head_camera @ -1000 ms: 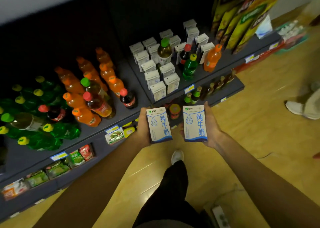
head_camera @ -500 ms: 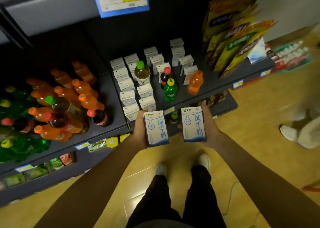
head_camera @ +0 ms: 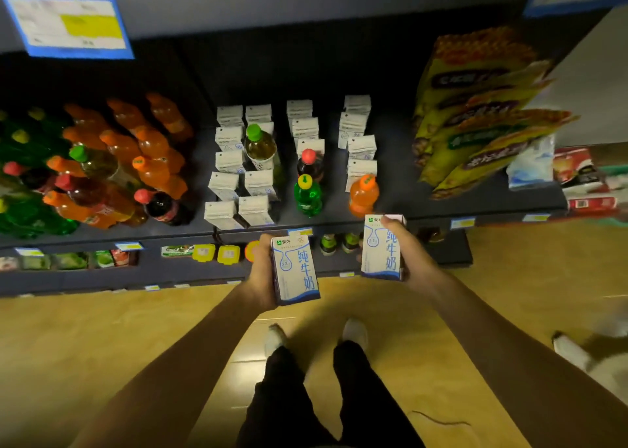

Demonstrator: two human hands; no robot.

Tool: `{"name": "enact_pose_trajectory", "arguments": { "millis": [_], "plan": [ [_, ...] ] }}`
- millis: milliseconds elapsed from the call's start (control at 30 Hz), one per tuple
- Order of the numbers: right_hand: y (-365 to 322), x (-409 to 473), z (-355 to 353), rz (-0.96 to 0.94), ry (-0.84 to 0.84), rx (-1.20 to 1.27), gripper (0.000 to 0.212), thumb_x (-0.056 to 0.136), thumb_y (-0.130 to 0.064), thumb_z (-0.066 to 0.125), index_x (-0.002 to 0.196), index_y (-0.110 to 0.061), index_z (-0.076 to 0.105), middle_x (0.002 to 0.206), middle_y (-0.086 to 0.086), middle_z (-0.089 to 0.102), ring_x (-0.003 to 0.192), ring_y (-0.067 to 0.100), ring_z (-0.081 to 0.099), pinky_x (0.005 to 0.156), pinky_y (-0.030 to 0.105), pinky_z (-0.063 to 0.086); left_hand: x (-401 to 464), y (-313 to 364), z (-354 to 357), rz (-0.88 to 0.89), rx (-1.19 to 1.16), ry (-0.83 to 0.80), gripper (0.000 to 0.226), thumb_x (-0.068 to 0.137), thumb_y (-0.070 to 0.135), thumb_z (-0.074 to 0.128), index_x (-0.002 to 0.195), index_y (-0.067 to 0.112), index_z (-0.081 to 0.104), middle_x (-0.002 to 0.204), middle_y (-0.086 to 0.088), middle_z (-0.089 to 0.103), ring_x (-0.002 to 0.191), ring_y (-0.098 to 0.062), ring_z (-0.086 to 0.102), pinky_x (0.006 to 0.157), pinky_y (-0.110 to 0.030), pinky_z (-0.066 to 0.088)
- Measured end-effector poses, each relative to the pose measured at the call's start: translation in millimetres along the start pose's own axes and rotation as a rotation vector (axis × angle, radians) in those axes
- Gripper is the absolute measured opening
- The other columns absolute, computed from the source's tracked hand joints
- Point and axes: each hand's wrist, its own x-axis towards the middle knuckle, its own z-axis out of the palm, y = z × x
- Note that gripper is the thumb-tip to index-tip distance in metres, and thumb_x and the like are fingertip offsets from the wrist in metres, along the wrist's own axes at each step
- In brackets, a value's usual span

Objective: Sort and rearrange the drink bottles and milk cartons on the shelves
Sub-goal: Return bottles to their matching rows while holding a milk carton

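My left hand [head_camera: 261, 270] grips a white and blue milk carton [head_camera: 296, 270] in front of the shelf edge. My right hand [head_camera: 406, 253] holds a second milk carton [head_camera: 380, 248], raised a little higher, just below an orange bottle [head_camera: 363, 196]. On the dark shelf [head_camera: 401, 189] stand several white milk cartons [head_camera: 231, 162] in rows, mixed with a green-capped tea bottle [head_camera: 260, 146], a red-capped dark bottle [head_camera: 309, 165] and a green bottle [head_camera: 307, 196].
Orange, green and cola bottles [head_camera: 112, 168] crowd the left shelf section. Yellow snack bags [head_camera: 482, 114] lean at the right. A lower shelf [head_camera: 102, 260] holds small packets. My legs and shoes stand on the wooden floor [head_camera: 102, 345]. Another person's shoe [head_camera: 571, 349] is at the right.
The view has turned to face the shelf squarely and come closer. My right hand has lifted its carton toward the shelf edge and shifted its grip; my left hand still holds its carton lower.
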Motion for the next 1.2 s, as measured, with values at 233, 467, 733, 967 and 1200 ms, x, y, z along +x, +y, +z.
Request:
{"name": "enact_pose_trajectory", "arguments": {
  "millis": [233, 467, 733, 967, 1200],
  "plan": [
    [-31.8, 14.9, -45.2, -0.297, 0.182, -0.223, 0.045, 0.084, -0.035, 0.077, 0.122, -0.020, 0.061, 0.119, 0.003, 0.070, 0.105, 0.022, 0.068, 0.082, 0.038, 0.058, 6.5, -13.7, 30.2, -0.025, -0.087, -0.003, 0.066, 0.082, 0.063, 0.040, 0.114, 0.012, 0.067, 0.098, -0.015, 0.064, 0.085, -0.028, 0.058, 0.080, -0.044, 0.049],
    [-58.7, 52.8, -59.2, -0.410, 0.294, -0.399, 0.044, 0.085, -0.013, 0.077, 0.125, -0.012, 0.059, 0.128, 0.010, 0.065, 0.113, 0.026, 0.063, 0.096, 0.048, 0.053, 4.0, -6.2, 49.1, 0.031, -0.141, -0.028, 0.068, 0.080, 0.066, 0.045, 0.116, 0.012, 0.064, 0.097, -0.012, 0.067, 0.084, -0.026, 0.062, 0.070, -0.041, 0.053],
    [-70.0, 83.3, -48.6, -0.379, 0.363, -0.495, 0.053, 0.085, 0.003, 0.071, 0.134, -0.008, 0.054, 0.135, 0.015, 0.060, 0.123, 0.027, 0.057, 0.085, 0.027, 0.045, -3.5, -9.6, 58.2, 0.051, -0.231, -0.036, 0.072, 0.079, 0.070, 0.047, 0.117, 0.011, 0.064, 0.096, -0.015, 0.067, 0.083, -0.026, 0.062, 0.079, -0.043, 0.050],
    [-68.4, 104.8, -45.3, -0.363, 0.335, -0.514, 0.053, 0.084, 0.004, 0.072, 0.132, -0.012, 0.056, 0.134, 0.014, 0.061, 0.122, 0.027, 0.058, 0.085, 0.029, 0.047, -6.6, -19.4, 59.5, 0.060, -0.218, -0.041, 0.067, 0.086, 0.064, 0.036, 0.110, 0.007, 0.063, 0.084, -0.016, 0.070, 0.065, -0.027, 0.069, 0.080, -0.044, 0.046],
    [-65.5, 116.5, -49.0, -0.373, 0.305, -0.541, 0.054, 0.087, 0.004, 0.068, 0.136, -0.011, 0.052, 0.136, 0.016, 0.060, 0.125, 0.027, 0.057, 0.089, 0.031, 0.048, -2.3, -22.8, 59.3, 0.034, -0.209, -0.034, 0.073, 0.085, 0.068, 0.039, 0.119, 0.008, 0.060, 0.092, -0.018, 0.070, 0.073, -0.029, 0.067, 0.083, -0.044, 0.046]
  ]
}}
